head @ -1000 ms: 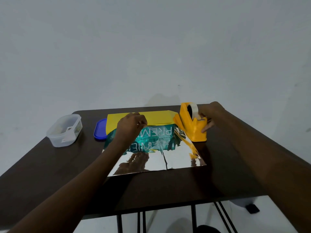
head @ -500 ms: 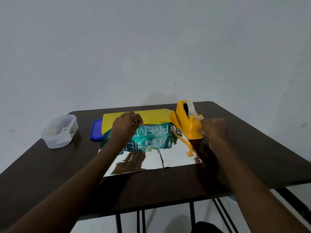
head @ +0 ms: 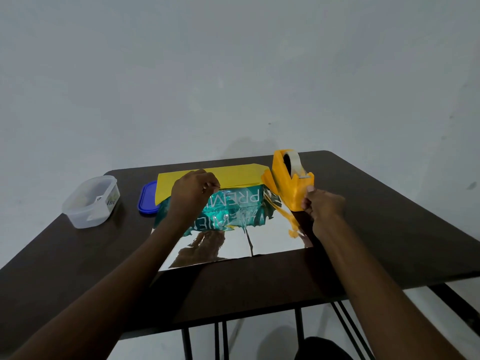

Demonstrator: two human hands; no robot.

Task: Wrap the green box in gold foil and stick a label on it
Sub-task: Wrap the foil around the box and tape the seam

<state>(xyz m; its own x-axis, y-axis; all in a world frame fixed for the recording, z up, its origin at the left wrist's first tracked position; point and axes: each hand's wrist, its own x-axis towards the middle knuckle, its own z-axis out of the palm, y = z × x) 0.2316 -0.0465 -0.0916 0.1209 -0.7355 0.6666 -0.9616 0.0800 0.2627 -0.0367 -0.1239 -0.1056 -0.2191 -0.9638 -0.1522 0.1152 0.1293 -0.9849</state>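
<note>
Right hand (head: 323,207) now back from tape dispenser (head: 292,181), near foil (head: 233,245) edge.

Table front (head: 233,289): bare dark surface from 5 to 7 o'clock, open to a hand.
Centre: green box (head: 233,201) on reflective foil (head: 233,245), with left hand (head: 192,193) on top.
2 o'clock: orange tape dispenser (head: 291,178) stands upright, just beside the box; right hand (head: 322,206) at its near end.
10 o'clock: clear container (head: 91,201); blue lid (head: 148,198) between it and the box.
Right side: bare table from 3 to 4 o'clock.
</note>
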